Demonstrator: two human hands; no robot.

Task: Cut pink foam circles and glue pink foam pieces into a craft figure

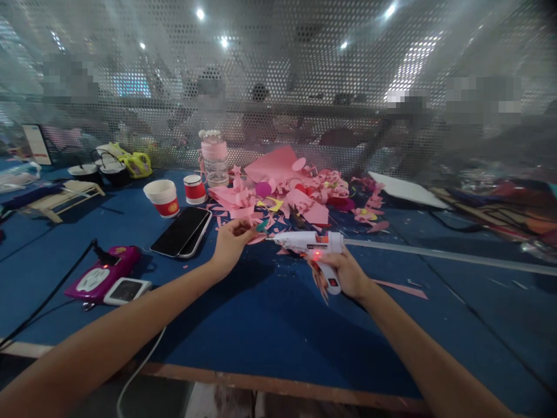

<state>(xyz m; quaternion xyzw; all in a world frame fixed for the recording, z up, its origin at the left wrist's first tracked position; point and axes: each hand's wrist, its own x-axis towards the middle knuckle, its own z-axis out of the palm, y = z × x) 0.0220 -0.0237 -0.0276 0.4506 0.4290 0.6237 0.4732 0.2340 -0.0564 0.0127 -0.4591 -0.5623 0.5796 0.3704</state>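
Note:
My right hand (346, 271) is wrapped round the handle of a white glue gun (300, 241), whose red light is lit. A long, pale glue stick (435, 253) runs out of the gun's back toward the right. My left hand (232, 244) pinches a small green paper piece (262, 225) close to the gun's nozzle. Whether the nozzle touches it, I cannot tell. Just below the green piece a pink paper shape (256, 238) shows, partly hidden by my fingers. Beyond both hands lies a heap of pink paper cutouts (304, 200).
Left of my hands are two stacked phones (183, 232), paper cups (162, 197), a red tape roll (195, 189) and a purple power strip (104, 273) with cables. A pink-lidded bottle (214, 159) stands before the perforated metal screen (304, 75). A white board (407, 190) lies back right.

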